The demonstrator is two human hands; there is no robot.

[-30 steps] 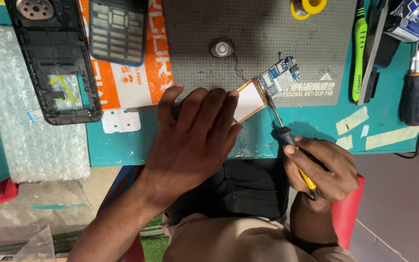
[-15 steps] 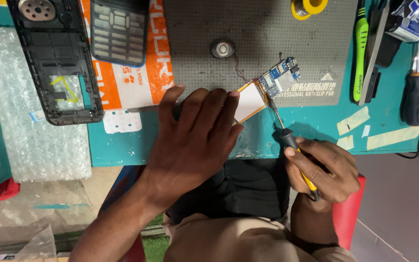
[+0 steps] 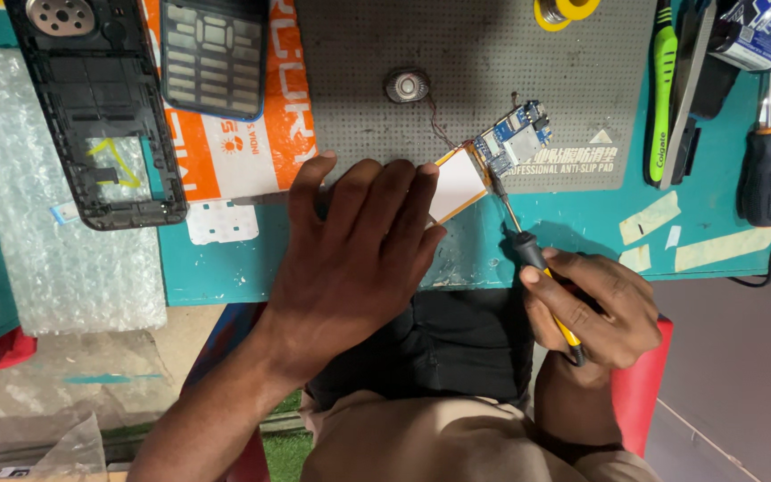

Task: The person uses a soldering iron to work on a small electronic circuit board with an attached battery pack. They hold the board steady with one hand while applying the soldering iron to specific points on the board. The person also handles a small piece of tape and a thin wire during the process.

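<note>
My left hand [image 3: 359, 250] lies flat, fingers spread, on the near edge of the grey anti-slip mat [image 3: 457, 54], pressing down a white display panel [image 3: 457, 183] with an orange rim. A small blue circuit board [image 3: 512, 138] joins that panel at its far right corner. My right hand [image 3: 595, 308] grips a soldering iron [image 3: 537, 263] with a black and yellow handle; its thin tip touches the joint between panel and board. A round speaker [image 3: 406, 86] on thin wires lies on the mat above the panel.
A black phone back housing [image 3: 91, 116] and a keypad frame [image 3: 213, 55] lie at the left, on bubble wrap [image 3: 11, 178] and an orange sheet [image 3: 269, 134]. Solder roll [image 3: 564, 9], green toothbrush [image 3: 664, 89], black-handled screwdriver [image 3: 763, 174] stand right. The teal table edge [image 3: 225, 286] runs near my lap.
Nothing has visibly moved; both hands hold the same pose, with the iron's tip still at the board.
</note>
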